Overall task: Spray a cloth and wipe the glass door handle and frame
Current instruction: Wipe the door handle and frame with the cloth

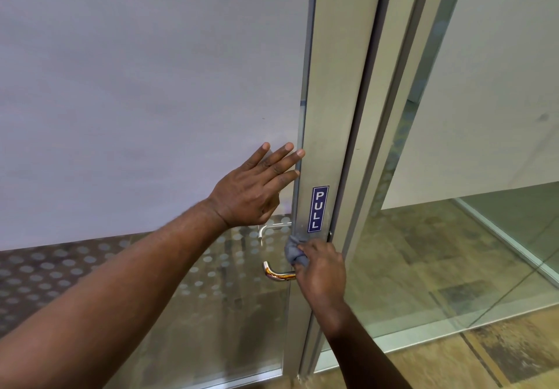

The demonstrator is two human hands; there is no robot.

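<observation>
Pressing bunched cloth (295, 254) to door frame (326, 116) above handle (276, 273): right hand (323, 270).

Handle (276, 274) juts left beside frame (328, 116).

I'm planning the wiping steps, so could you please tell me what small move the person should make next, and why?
Probably slide the cloth down onto the door handle: the right hand presses it bunched against the frame just under the PULL sticker, right above the handle, while the left hand rests flat on the glass.
</observation>
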